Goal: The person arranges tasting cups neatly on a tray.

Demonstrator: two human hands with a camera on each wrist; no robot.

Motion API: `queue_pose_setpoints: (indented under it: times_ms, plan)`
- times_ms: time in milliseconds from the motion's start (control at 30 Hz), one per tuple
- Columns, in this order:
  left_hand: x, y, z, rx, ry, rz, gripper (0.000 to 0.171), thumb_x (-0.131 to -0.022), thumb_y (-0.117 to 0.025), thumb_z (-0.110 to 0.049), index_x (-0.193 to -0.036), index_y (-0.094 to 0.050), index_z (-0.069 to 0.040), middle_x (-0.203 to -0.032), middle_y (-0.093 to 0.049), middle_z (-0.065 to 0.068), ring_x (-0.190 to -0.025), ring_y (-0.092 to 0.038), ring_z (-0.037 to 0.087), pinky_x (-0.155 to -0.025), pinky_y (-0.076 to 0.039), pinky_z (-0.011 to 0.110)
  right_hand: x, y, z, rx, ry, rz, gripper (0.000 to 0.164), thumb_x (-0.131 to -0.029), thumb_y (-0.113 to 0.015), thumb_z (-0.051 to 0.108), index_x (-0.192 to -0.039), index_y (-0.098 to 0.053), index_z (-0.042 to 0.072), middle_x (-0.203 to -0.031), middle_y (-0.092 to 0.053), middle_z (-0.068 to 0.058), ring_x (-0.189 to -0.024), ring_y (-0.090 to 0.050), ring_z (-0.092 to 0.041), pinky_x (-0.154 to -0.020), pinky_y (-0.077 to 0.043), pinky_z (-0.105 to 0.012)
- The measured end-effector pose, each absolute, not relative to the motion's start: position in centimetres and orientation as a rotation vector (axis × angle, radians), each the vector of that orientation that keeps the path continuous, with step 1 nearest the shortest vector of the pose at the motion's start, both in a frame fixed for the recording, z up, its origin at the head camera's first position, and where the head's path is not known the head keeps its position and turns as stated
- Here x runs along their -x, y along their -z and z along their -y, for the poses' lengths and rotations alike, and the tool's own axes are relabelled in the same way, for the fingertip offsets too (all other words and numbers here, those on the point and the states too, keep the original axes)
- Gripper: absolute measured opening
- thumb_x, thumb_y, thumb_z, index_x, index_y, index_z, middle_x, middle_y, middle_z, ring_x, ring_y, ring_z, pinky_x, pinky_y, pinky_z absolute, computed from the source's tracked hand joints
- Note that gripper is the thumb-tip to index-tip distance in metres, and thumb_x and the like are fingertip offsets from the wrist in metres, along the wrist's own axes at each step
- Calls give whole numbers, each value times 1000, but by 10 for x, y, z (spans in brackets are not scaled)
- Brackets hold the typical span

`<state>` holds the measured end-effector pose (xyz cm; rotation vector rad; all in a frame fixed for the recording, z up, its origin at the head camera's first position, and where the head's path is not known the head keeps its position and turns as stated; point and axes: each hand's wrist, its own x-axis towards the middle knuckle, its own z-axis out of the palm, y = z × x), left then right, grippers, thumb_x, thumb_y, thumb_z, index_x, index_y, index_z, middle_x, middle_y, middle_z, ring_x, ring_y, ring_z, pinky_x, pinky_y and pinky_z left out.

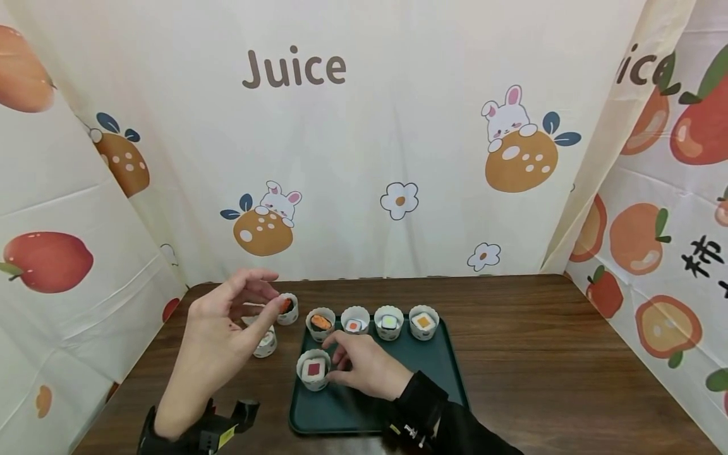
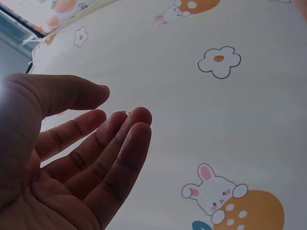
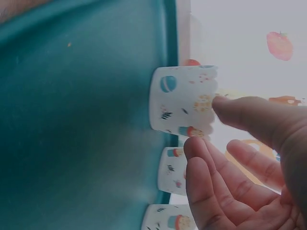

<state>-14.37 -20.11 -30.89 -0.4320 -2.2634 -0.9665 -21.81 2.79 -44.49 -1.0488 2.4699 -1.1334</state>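
Note:
My left hand (image 1: pixel 227 328) is raised over the left of the table, its fingers loosely bent. The left wrist view shows nothing between thumb and fingers. Behind its fingertips stands a paper cup (image 1: pixel 291 314) with an orange-and-black sushi piece; below them is another cup (image 1: pixel 265 344), partly hidden. Over the dark green tray (image 1: pixel 421 392), my right hand (image 1: pixel 370 366) is beside a patterned paper cup (image 1: pixel 307 380) holding a white sushi piece with a dark red centre. The thumb is by the cup's rim, fingers spread apart from it; whether it touches I cannot tell.
Along the tray's back edge stand several cups: one with an orange-topped sushi piece (image 1: pixel 321 323), others with white pieces, such as the yellow-centred one (image 1: pixel 423 323). A printed curtain (image 1: pixel 352 139) encloses the wooden table (image 1: pixel 546 366) at the back and sides.

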Motion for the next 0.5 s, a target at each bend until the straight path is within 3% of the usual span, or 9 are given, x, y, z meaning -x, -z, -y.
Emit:
queue_pose_setpoints:
  times_ms: [200, 333, 500]
  plan:
    - [144, 311, 201, 424, 949, 2299, 34, -90, -86, -7, -121, -74, -14, -93, -76, -3, -79, -71, -2, -66, -56, 12, 213, 437, -43, 1052, 1206, -2448, 35, -100, -78, 23, -131, -66, 13, -103, -72, 1, -90, -63, 2, -84, -56, -21]
    - [146, 313, 202, 423, 925, 2329, 32, -90, -87, -10, -120, -75, -16, -94, -77, -5, -81, -71, -1, -61, -55, 17, 206, 430, -57, 1038, 1237, -2451, 32, -103, -75, 26, -132, -66, 19, -115, -72, -1, -100, -65, -2, -92, -57, -25]
    - [152, 318, 205, 441, 903, 2343, 31, -89, -88, -9, -116, -75, -17, -93, -76, -6, -83, -70, 0, -63, -56, 18, 198, 421, -78, 1027, 1257, -2495, 31, -105, -71, 32, -134, -66, 23, -124, -71, 3, -110, -67, -9, -100, -56, -32]
